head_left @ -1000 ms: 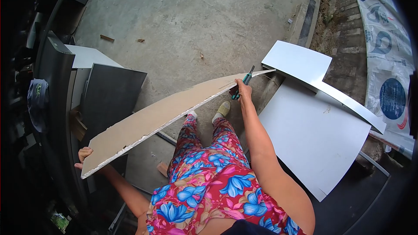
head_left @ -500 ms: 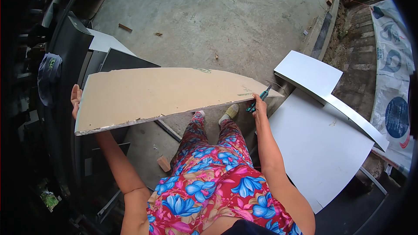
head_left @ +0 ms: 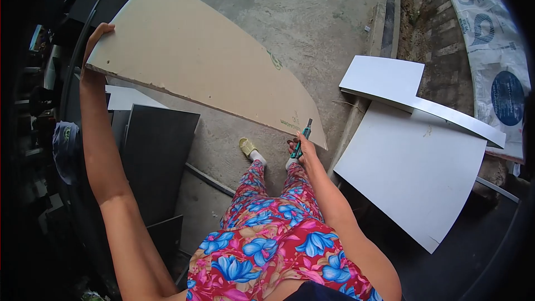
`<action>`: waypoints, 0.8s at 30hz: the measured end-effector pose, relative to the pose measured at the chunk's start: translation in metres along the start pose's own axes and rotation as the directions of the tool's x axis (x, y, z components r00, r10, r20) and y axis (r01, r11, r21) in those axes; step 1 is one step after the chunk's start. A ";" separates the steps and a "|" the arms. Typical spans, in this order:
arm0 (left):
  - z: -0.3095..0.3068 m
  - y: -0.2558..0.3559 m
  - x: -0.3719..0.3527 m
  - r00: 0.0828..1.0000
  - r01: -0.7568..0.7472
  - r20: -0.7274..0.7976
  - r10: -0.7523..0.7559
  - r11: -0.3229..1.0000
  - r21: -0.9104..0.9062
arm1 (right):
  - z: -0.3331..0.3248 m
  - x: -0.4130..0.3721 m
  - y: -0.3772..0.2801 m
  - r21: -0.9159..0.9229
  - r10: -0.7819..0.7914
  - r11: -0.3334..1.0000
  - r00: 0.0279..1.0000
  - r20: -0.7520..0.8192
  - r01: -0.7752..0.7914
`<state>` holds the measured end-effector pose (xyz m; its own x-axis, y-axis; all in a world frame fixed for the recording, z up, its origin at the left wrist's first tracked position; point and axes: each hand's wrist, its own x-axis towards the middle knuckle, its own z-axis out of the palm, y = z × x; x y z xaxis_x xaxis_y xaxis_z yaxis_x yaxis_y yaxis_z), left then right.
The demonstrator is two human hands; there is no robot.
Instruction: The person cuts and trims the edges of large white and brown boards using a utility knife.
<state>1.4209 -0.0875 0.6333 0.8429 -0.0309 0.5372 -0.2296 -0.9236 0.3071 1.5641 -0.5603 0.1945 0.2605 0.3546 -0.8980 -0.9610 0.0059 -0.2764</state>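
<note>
A large tan gypsum board [head_left: 195, 56] with one curved edge and small green print is held up in front of me, tilted, its pointed end toward the right. My left hand [head_left: 99, 44] grips its left edge, fingertips curled over the face. Close to the pointed end, my right hand [head_left: 304, 149] is closed around a teal and black utility knife [head_left: 301, 140], with the knife's tip pointing up over the board's lower corner. The fingers of that hand sit right at the lower edge, partly hidden behind the knife.
White panels [head_left: 412, 161] lie to the right, beside a curved white strip [head_left: 462, 120] and a printed plastic sheet [head_left: 490, 50]. Dark panels [head_left: 159, 156] lean on the left near a dark cloth [head_left: 66, 153]. A concrete curb [head_left: 351, 128] edges the floor.
The board's left end has swung up and away from me, raised by my left hand, while its pointed end has dropped. My right hand has moved down and left with the knife.
</note>
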 end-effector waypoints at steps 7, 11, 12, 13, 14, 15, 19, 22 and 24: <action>0.046 -0.046 0.169 0.903 0.423 0.108 -0.416 0.814 -0.398 | -0.006 -0.031 0.008 0.221 -0.091 0.971 0.995 -0.034 0.096; 0.084 0.053 0.238 0.925 0.329 0.083 -0.370 0.673 -0.663 | -0.036 -0.056 0.013 0.279 -0.223 0.926 0.966 -0.134 0.253; 0.086 0.056 0.247 0.928 0.339 0.123 -0.352 0.661 -0.669 | -0.042 -0.063 0.015 0.289 -0.248 0.912 0.953 -0.173 0.290; 0.088 0.057 0.256 0.929 0.351 0.161 -0.333 0.651 -0.673 | -0.048 -0.073 0.016 0.295 -0.272 0.898 0.939 -0.210 0.326; 0.090 0.061 0.265 0.928 0.362 0.199 -0.314 0.643 -0.675 | -0.052 -0.082 0.017 0.301 -0.293 0.883 0.924 -0.247 0.360; 0.089 0.084 0.270 0.912 0.407 0.248 -0.328 0.635 -0.657 | -0.057 -0.085 0.018 0.303 -0.311 0.870 0.910 -0.275 0.389; 0.083 0.145 0.282 0.713 0.610 0.687 -0.137 0.604 -0.513 | -0.068 -0.106 0.013 0.152 -0.460 0.849 0.849 -0.259 0.506; 0.074 0.153 0.246 0.808 0.376 0.550 -0.209 0.903 -0.209 | -0.059 -0.127 -0.010 0.022 -0.574 0.800 0.776 -0.262 0.600; 0.059 0.160 0.231 0.779 0.351 0.551 -0.298 0.936 0.011 | -0.059 -0.132 -0.026 -0.039 -0.658 0.740 0.711 -0.248 0.671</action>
<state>1.6080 -0.2649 0.7603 0.9935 0.0407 -0.1063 0.0860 -0.8799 0.4673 1.5601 -0.6625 0.2998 0.8404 0.0165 -0.5418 -0.5332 0.2053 -0.8207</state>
